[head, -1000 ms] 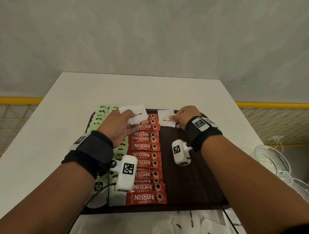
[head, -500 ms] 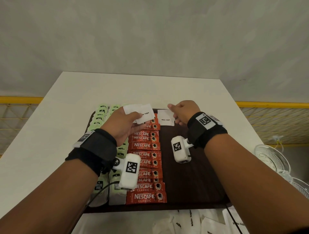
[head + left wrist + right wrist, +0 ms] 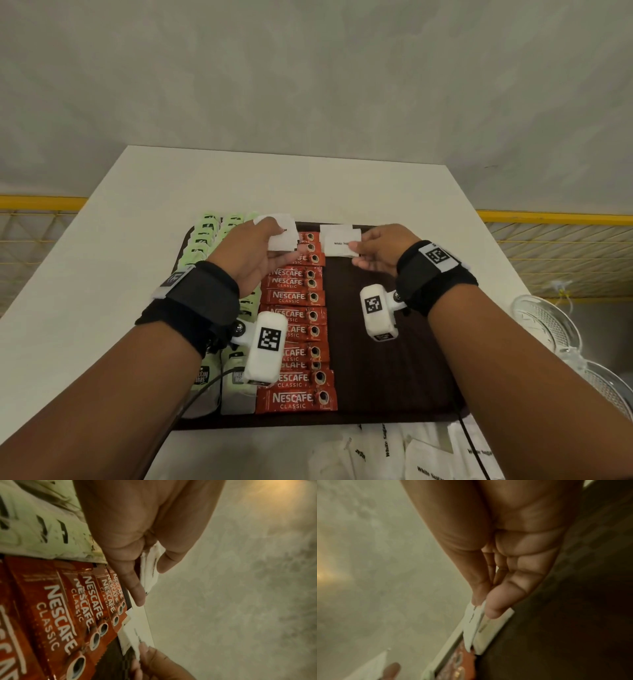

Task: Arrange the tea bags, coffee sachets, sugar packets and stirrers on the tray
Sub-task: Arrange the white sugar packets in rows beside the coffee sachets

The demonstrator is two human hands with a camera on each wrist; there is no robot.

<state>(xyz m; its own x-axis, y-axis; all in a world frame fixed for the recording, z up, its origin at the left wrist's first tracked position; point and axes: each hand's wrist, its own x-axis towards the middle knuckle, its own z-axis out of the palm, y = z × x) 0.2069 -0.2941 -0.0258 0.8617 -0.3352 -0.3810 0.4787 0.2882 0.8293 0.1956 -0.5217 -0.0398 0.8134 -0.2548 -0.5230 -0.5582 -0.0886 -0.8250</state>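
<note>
White sugar packet (image 3: 339, 242) pinched in right hand (image 3: 378, 251); left hand (image 3: 247, 257) grips packets (image 3: 281, 236).

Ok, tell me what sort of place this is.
Probably a hotel or office refreshment setup: a dark tray on a plain white table, rows of coffee sachets and tea bags, and sugar packets.

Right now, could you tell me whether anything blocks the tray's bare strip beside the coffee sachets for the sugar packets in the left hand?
Nothing visible does: the strip right of the coffee sachets lies bare below the right hand's packet.
</note>
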